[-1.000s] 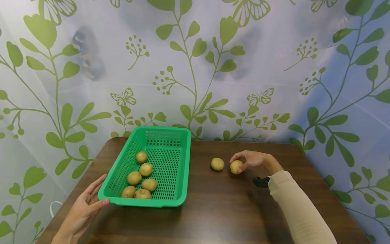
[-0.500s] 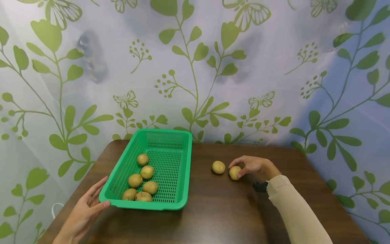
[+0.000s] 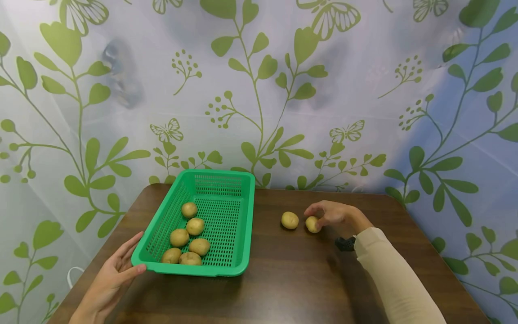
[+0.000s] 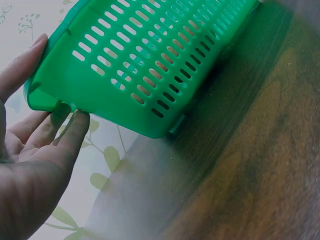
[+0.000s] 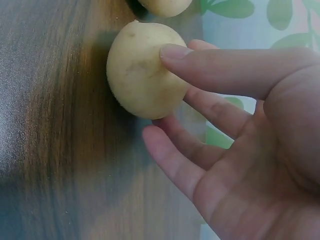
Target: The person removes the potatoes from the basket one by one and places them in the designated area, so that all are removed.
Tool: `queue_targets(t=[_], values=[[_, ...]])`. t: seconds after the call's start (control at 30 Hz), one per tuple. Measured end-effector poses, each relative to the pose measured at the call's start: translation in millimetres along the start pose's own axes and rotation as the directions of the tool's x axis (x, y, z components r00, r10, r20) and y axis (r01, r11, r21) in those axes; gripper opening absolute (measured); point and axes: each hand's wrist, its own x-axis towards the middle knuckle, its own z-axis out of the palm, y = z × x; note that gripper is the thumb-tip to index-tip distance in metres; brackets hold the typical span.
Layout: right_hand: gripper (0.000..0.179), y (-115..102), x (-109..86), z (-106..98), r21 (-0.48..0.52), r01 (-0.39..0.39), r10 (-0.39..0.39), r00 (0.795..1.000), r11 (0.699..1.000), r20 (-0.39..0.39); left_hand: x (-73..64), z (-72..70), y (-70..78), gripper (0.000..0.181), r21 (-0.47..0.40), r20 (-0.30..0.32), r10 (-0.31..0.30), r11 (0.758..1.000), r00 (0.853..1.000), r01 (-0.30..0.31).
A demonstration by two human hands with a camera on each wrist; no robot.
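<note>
A pale curtain [image 3: 226, 148] with a green leaf-and-butterfly print backs my dark wooden table [image 3: 291, 279], where a perforated green basket [image 3: 218, 271] occupies the left side. My cream right sleeve [image 3: 394, 272] stretches over the table, well to the right of the basket. My left hand [image 3: 110, 280] grips the basket's near left corner, thumb to the front and fingers along the outer side. My right hand [image 3: 335, 213], well apart from the basket on its right, pinches one potato [image 3: 312, 224] between thumb and fingertips; whether it touches the table, I cannot tell. A second potato [image 3: 289, 220] lies loose between the held one and the basket, nearer my right hand than the basket's rim. Six more potatoes [image 3: 179, 237] sit inside the basket, grouped along its left side and near end.
</note>
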Motion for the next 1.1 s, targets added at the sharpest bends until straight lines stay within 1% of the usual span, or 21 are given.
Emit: queue_targets(t=[0.13,0.33,0.47,0.57,0.7,0.77,0.8,0.93,1.03,1.1], values=[[0.060,-2,-1.7,-2,0.018,0.012,-0.013,1.000,1.000,0.004,0.2,-0.3,-0.2,0.074,-0.001,0.004,0.003,1.000,1.000,-0.003],[0.060,-6,-4.1,-4,0.049,-0.016,0.016,1.000,0.999,0.004,-1.2,-0.3,0.0,0.075,0.007,0.009,-0.003,1.000,1.000,0.003],[0.056,-11,-5.3,-7,0.092,-0.035,0.035,0.999,0.995,-0.002,-1.1,-0.6,1.2,0.074,0.019,-0.003,-0.008,1.000,1.000,0.008],[0.052,-16,-5.3,-9,0.138,-0.045,0.043,0.999,0.989,0.013,-0.6,-1.1,1.7,0.074,0.016,-0.005,-0.012,1.000,1.000,0.012],[0.049,-21,-5.0,-7,0.147,-0.042,0.040,0.999,0.988,0.021,-0.4,-1.3,1.7,0.075,0.005,0.005,-0.016,1.000,1.000,0.016],[0.047,-25,-3.1,-7,0.104,-0.018,0.016,1.000,0.994,0.022,-0.6,-1.4,1.1,0.075,-0.002,0.008,-0.016,1.000,1.000,0.016],[0.046,-26,-1.8,-7,0.067,0.001,-0.002,1.000,0.998,0.022,-1.2,-1.8,0.9,0.075,-0.001,0.009,-0.019,1.000,1.000,0.019],[0.045,-34,5.4,-7,-0.015,0.072,-0.071,0.997,0.997,0.031,-3.1,-2.1,2.1,0.076,0.033,0.001,-0.036,0.999,0.999,0.036],[0.044,-39,10.3,-7,-0.045,0.097,-0.095,0.995,0.994,0.036,-2.5,-1.7,3.2,0.076,0.055,0.002,-0.043,0.998,0.999,0.043],[0.044,-44,12.2,-7,-0.061,0.106,-0.104,0.994,0.992,0.037,-0.4,-1.1,3.1,0.076,0.051,0.005,-0.042,0.998,0.999,0.042]])
